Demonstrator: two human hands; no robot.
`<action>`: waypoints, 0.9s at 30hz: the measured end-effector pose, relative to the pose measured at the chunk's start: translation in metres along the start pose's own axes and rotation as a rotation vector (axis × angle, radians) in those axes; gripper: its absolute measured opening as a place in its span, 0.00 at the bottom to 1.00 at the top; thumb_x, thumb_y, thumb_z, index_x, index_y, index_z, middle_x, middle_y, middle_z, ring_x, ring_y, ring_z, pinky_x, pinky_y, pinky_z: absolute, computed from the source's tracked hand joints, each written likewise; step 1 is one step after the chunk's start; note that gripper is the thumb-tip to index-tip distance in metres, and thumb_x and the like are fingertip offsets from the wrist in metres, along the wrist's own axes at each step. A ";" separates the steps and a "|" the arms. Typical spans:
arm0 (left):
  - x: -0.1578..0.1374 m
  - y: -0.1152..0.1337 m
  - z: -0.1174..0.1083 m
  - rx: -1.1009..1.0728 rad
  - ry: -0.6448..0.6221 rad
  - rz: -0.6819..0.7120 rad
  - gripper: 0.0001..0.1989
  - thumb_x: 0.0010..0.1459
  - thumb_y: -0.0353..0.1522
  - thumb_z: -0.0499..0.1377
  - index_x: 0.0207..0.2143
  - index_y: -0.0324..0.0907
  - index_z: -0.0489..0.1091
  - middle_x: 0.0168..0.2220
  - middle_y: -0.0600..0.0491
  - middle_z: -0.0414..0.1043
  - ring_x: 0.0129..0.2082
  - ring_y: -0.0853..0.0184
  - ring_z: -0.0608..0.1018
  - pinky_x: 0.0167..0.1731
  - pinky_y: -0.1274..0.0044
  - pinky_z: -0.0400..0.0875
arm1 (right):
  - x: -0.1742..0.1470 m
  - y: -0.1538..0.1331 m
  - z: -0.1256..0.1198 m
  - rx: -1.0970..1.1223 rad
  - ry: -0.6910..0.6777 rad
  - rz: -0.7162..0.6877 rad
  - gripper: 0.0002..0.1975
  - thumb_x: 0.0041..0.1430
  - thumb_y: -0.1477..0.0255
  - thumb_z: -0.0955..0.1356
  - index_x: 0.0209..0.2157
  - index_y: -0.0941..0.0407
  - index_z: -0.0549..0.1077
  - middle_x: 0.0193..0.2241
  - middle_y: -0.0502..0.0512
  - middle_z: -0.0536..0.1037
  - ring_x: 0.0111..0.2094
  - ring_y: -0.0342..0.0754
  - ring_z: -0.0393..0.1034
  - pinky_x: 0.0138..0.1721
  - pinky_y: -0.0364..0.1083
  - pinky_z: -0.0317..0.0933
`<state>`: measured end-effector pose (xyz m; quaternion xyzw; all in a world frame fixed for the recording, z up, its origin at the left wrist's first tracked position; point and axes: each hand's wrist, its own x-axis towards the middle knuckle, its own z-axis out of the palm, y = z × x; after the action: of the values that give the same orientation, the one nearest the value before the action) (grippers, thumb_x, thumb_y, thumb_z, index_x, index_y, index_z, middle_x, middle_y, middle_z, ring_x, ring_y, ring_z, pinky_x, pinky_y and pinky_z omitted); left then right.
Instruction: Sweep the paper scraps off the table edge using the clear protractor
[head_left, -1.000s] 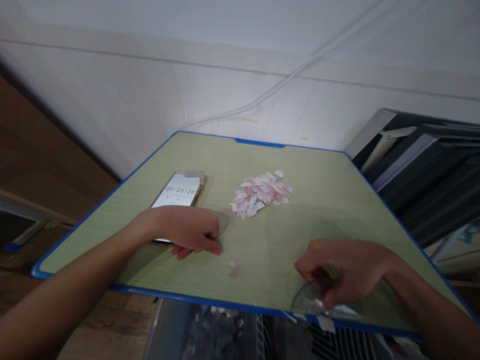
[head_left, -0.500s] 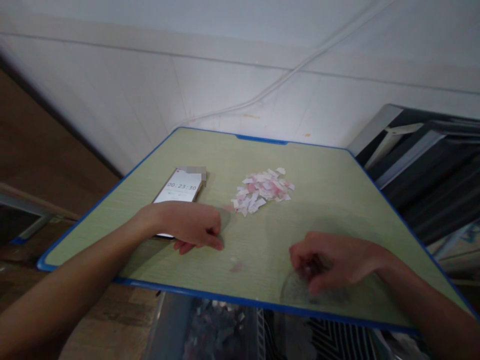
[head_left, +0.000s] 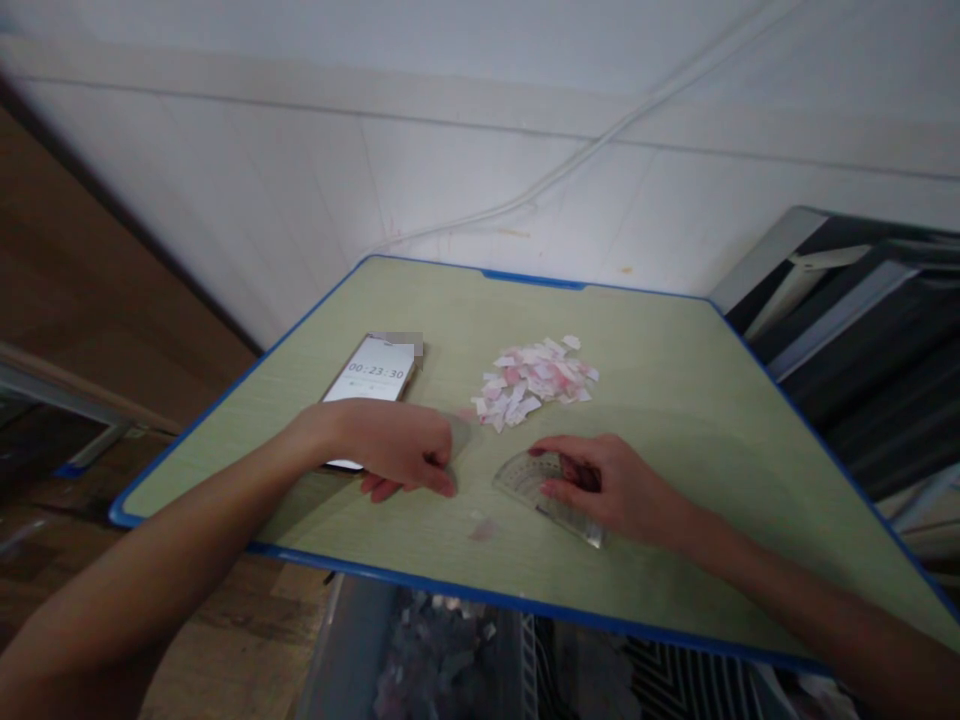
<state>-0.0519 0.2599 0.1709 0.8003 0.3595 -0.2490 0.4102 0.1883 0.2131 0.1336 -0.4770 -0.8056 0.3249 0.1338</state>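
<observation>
A clear plastic protractor [head_left: 525, 482] is pinched in my right hand [head_left: 600, 482], its curved edge turned toward the left, low over the tabletop. My left hand [head_left: 401, 450] is curled closed at the lower part of the phone [head_left: 367, 385], covering some of it; a faint greyish see-through edge shows beside its knuckles, and what its fingers hold is hidden. Beyond both hands lies a heap of torn paper scraps [head_left: 536, 380], white and pink. One pinkish scrap [head_left: 484, 528] lies apart, near the front edge.
The light green table [head_left: 645, 340] has a blue rim and stands against a white wall. The phone reads 00:23:30. Below the front edge sits a grey bin [head_left: 352, 650] with scraps inside. Dark folded panels [head_left: 862, 340] lean at the right, and a brown board [head_left: 90, 230] stands left.
My right hand has moved left and away from the front edge, bringing the protractor closer to the paper heap. My left hand keeps its place by the phone. The view has shifted slightly.
</observation>
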 end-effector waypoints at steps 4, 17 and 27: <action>-0.001 0.002 -0.001 -0.020 -0.011 -0.004 0.19 0.57 0.35 0.49 0.13 0.43 0.56 0.09 0.57 0.61 0.10 0.71 0.66 0.12 0.80 0.59 | 0.001 -0.021 0.015 -0.018 -0.100 -0.092 0.15 0.50 0.70 0.69 0.41 0.59 0.76 0.16 0.46 0.67 0.18 0.38 0.56 0.22 0.40 0.47; 0.000 0.003 -0.001 0.000 -0.012 -0.008 0.20 0.58 0.35 0.49 0.13 0.43 0.57 0.09 0.57 0.60 0.10 0.71 0.65 0.11 0.81 0.59 | -0.007 -0.029 0.031 -0.001 -0.146 -0.214 0.21 0.55 0.66 0.66 0.50 0.56 0.73 0.23 0.53 0.77 0.22 0.42 0.65 0.28 0.42 0.56; 0.000 0.000 0.001 0.004 0.039 0.032 0.21 0.57 0.36 0.50 0.11 0.43 0.57 0.08 0.56 0.61 0.09 0.72 0.65 0.11 0.81 0.57 | -0.009 -0.026 0.032 0.096 -0.214 -0.305 0.19 0.59 0.64 0.64 0.51 0.53 0.71 0.24 0.50 0.75 0.24 0.41 0.63 0.29 0.41 0.55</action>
<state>-0.0516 0.2591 0.1706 0.8116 0.3540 -0.2274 0.4053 0.1587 0.1839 0.1273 -0.3052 -0.8618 0.3876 0.1175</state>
